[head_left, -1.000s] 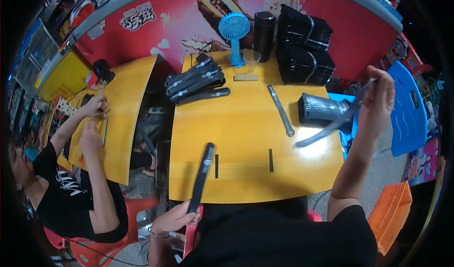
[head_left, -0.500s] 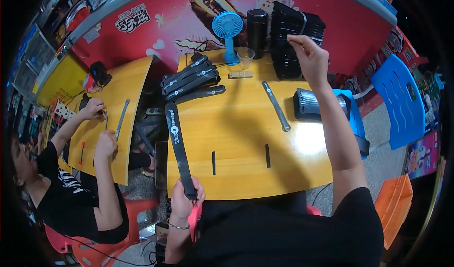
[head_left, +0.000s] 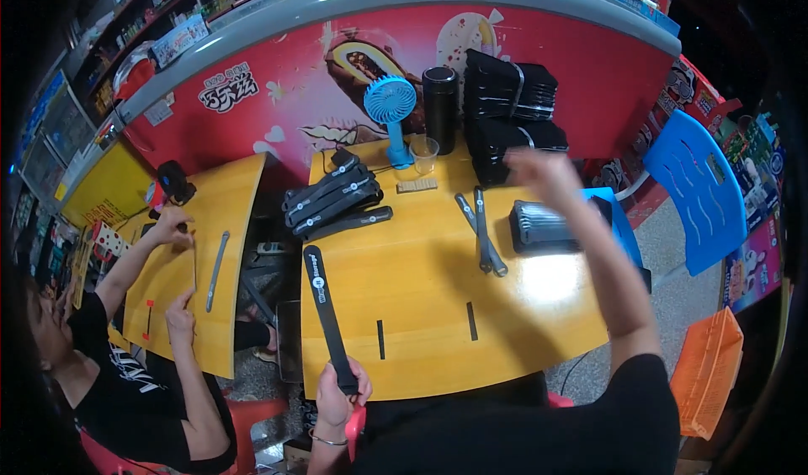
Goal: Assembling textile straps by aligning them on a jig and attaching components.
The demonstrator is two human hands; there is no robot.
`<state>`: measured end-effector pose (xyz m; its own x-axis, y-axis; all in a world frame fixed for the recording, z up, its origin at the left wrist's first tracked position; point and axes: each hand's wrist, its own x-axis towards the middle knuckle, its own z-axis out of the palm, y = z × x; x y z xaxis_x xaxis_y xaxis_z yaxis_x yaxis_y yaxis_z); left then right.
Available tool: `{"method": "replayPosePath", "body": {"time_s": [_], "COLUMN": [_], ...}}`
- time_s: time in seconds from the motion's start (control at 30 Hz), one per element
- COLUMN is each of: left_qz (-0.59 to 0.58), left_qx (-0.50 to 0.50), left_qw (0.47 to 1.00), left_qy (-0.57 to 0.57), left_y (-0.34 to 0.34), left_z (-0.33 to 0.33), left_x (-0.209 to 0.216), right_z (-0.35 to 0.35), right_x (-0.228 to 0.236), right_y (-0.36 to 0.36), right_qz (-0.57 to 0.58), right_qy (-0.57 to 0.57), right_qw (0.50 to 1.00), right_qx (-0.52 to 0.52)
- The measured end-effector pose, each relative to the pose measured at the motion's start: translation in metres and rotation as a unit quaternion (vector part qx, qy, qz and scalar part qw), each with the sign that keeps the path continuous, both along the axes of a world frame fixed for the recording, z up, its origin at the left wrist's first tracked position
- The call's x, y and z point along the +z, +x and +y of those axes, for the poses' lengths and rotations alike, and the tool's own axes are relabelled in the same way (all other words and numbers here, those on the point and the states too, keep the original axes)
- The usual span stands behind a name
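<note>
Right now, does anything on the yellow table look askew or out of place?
Mostly tidy. The long black strap in the left hand lies slanted, its near end overhanging the yellow table edge. Two grey strips cross each other near the middle. Right hand is blurred; nothing spilled.

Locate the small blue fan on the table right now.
In the head view, the blue fan stands upright at the far edge of the yellow table, left of the black cylinder, with a clear cup beside its base.
</note>
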<state>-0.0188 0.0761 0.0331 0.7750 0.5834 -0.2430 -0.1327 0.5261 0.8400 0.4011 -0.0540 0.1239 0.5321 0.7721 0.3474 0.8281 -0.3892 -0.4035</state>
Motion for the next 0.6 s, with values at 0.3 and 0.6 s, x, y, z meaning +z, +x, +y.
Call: {"method": "replayPosePath", "body": {"time_s": [0.3, 0.6], "left_qz": [0.028, -0.011], "left_qx": [0.067, 0.049], "left_qw": [0.993, 0.998], "left_qy": [0.096, 0.028], "left_y": [0.025, 0.048], "left_z": [0.013, 0.003], "left_x": [0.008, 0.007], "right_z": [0.073, 0.056], "right_x": [0.124, 0.257], "right_y": [0.158, 0.095], "right_qz": [-0.193, -0.132], "right_qy": [-0.303, 0.414], "right_qw": [0.919, 0.893], "right_qx": [-0.165, 0.117]}}
